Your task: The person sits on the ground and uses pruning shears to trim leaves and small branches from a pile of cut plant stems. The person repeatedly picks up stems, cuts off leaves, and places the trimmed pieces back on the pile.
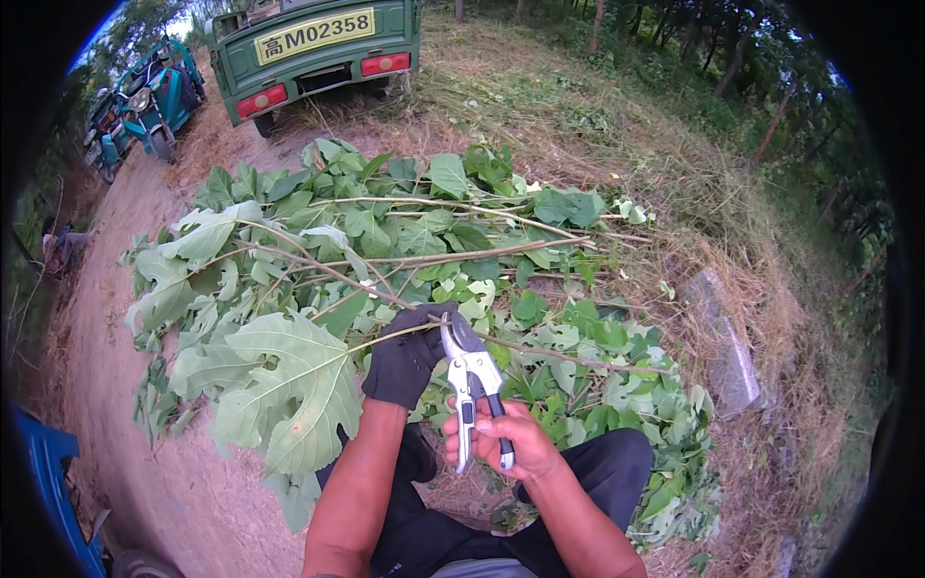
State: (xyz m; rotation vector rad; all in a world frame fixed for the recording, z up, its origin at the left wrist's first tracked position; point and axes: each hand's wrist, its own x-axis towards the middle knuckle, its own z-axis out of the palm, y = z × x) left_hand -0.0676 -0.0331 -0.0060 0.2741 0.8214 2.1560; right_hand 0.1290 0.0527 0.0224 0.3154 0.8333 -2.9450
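My left hand, in a black glove, is closed around a thin leafy branch. The branch runs from the upper left, through the glove, toward the lower right. A big lobed green leaf on a long stalk hangs left of the glove. My bare right hand grips pruning shears with silver and black handles. Their jaws point up and are at the branch and leaf stalk, right beside the gloved fingers. Whether the blades have closed on the stem cannot be made out.
Cut leafy branches lie in a wide pile ahead and to my right. Beyond them stands a green cargo vehicle; a teal three-wheeler is at the far left. A stone slab lies in dry grass at right. Something blue stands lower left.
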